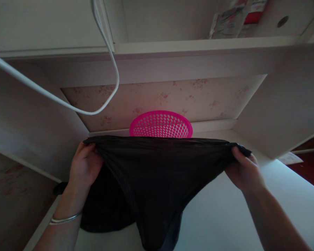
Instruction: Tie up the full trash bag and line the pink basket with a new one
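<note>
Both hands (85, 166) (244, 170) raised apart (2 fists), fingers clenched.

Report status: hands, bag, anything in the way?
Left hand and right hand grip the black bag, rim stretched between them. Pink basket just behind it. White cable overhead, clear.

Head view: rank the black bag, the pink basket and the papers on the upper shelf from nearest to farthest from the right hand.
1. Black bag: its edge is pinched in the right hand, stretched leftward across to the left hand.
2. Pink basket: behind the bag, against the flowered wall, left of the right hand.
3. Papers: up on the top shelf, farthest.
</note>
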### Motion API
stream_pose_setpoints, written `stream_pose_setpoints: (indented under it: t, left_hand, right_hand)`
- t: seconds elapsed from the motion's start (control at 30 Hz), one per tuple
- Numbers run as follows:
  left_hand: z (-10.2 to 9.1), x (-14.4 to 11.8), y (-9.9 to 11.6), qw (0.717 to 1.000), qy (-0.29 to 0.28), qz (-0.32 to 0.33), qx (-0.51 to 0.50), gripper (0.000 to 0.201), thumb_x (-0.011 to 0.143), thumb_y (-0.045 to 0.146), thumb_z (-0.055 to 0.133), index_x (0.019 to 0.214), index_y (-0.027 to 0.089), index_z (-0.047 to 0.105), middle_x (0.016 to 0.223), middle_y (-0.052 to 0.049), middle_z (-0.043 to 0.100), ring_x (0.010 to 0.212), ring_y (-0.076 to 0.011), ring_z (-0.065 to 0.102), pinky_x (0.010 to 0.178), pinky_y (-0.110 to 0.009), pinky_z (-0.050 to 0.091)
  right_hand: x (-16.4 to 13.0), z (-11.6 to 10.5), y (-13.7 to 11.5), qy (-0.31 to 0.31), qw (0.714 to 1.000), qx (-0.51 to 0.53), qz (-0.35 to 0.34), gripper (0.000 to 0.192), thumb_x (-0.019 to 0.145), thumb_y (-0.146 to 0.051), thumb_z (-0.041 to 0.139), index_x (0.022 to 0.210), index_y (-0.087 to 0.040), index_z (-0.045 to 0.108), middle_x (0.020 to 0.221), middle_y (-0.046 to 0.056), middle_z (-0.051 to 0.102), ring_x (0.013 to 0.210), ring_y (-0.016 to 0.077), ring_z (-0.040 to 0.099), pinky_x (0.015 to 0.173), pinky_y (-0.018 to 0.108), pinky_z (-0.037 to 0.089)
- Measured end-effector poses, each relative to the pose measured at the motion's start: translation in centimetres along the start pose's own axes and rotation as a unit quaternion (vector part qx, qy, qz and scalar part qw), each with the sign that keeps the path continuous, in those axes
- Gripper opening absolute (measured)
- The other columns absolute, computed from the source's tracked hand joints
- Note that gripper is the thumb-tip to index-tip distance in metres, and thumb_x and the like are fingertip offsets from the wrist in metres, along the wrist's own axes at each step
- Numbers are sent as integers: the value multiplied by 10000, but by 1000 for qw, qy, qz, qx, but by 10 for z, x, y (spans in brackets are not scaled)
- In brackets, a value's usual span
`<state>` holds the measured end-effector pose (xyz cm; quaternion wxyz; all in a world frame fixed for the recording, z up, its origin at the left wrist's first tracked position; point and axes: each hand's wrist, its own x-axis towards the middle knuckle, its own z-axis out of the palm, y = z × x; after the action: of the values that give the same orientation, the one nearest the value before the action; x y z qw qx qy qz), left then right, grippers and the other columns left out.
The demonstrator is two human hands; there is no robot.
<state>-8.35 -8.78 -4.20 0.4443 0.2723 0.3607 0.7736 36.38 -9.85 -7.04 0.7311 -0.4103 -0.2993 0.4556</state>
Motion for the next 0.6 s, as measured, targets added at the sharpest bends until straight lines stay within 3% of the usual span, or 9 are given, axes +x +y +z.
stream_pose_setpoints:
  t: [0.13, 0.23, 0.3, 0.33, 0.43, 0.53, 0.6]
  left_hand:
    - [-3, 4, 1, 999, 41, -3, 6, 299, 674, 45, 694, 838, 294, 723, 756, 73, 739, 708, -127, 669, 679, -229, 578]
    - [-2, -4, 3, 1000, 7, -13, 10, 67, 820, 317, 743, 886, 311, 748, 853, 39, 755, 824, -157, 699, 723, -265, 596]
    - [0, -11, 3, 998, -52, -7, 20, 365, 815, 614, 742, 1018, 313, 773, 982, 0, 768, 943, -196, 707, 755, -293, 613]
    - [1, -14, 1, 996, -78, 2, 39, 498, 739, 662, 803, 1093, 313, 773, 1023, -8, 768, 969, -206, 704, 762, -292, 618]
    - [4, -17, -4, 987, -75, 52, 128, 687, 519, 360, 1017, 1158, 303, 772, 970, 15, 773, 880, -160, 698, 747, -219, 601]
    - [5, -12, -7, 984, -21, 94, 152, 457, 591, 195, 950, 1016, 272, 800, 837, 40, 751, 757, -122, 671, 708, -198, 593]
    - [4, -8, -6, 987, -23, 101, 126, 363, 649, 164, 888, 981, 281, 800, 810, 50, 739, 733, -118, 659, 706, -204, 598]
  right_hand:
    - [8, -9, -3, 32, 999, 3, -6, 346, 526, -430, 984, 745, -246, 789, 744, 25, 787, 790, 284, 790, 805, 405, 674]
    - [12, -10, -4, 33, 999, 4, -15, 364, 550, -444, 970, 793, -231, 803, 742, 24, 778, 713, 250, 769, 785, 391, 670]
    - [14, -8, -5, 24, 999, 1, -24, 399, 569, -420, 961, 895, -240, 820, 758, 16, 781, 658, 220, 748, 761, 380, 664]
    - [14, -7, -6, 22, 999, -1, -25, 431, 571, -407, 959, 948, -248, 823, 760, 12, 780, 632, 207, 736, 743, 375, 662]
    - [17, -4, -6, 28, 999, -8, -23, 406, 553, -378, 968, 900, -225, 824, 730, 14, 765, 584, 184, 705, 684, 340, 653]
    - [22, -3, -7, 29, 999, -10, -38, 327, 558, -370, 977, 755, -185, 793, 734, 36, 757, 600, 177, 703, 662, 302, 642]
    - [26, -3, -9, 24, 998, -9, -48, 327, 560, -359, 982, 753, -177, 791, 742, 42, 754, 610, 181, 706, 673, 309, 642]
